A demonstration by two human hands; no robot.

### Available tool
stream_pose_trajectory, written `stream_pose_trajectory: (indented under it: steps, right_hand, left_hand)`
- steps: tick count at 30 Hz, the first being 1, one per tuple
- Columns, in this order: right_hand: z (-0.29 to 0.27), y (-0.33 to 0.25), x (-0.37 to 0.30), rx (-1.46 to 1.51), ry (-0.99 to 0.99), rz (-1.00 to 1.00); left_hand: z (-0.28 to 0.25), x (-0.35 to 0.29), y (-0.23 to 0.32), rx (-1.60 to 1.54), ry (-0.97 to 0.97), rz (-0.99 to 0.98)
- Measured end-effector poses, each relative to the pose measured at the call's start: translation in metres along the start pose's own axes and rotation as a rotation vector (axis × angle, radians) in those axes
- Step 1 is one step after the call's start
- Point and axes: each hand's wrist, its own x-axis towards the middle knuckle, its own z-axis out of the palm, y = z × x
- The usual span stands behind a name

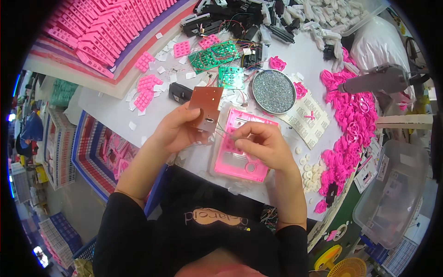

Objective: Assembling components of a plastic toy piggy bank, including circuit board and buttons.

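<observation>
My left hand [173,128] grips a brown circuit board [206,107] by its left edge, thumb on its face, tilted up above the table. Thin wires [222,131] run from the board's lower right to my right hand [265,144], whose thumb and forefinger are pinched on them. Beneath both hands lies a bright pink plastic casing [236,167] with slots and a round hole, resting on clear plastic wrap. My right hand hovers over its middle and partly covers it.
A round tin of small screws [274,92] stands beyond my right hand. Green circuit boards [230,77] and pink keypads [148,84] lie further back. A grey power screwdriver [374,80] juts over heaped pink parts [353,124] at right. White rollers [311,175] lie nearby.
</observation>
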Motion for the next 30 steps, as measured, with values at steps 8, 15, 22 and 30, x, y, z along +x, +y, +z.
stream_pose_trajectory:
  steps: [8, 15, 22, 30]
  right_hand:
    - [0.022, -0.005, 0.009, -0.533, 0.444, -0.346]
    - [0.02, 0.014, 0.015, -0.049, 0.192, -0.01]
    - [0.018, -0.008, -0.004, -0.185, 0.137, 0.052]
    - [-0.019, -0.033, -0.12, -0.359, -0.187, 0.324]
  left_hand:
    - [0.006, 0.002, -0.014, -0.015, 0.04, 0.015]
    - [0.004, 0.007, -0.012, 0.111, -0.244, 0.074]
    - [-0.018, 0.004, -0.021, 0.081, 0.001, 0.102]
    - [0.004, -0.015, -0.011, 0.579, -0.129, 0.057]
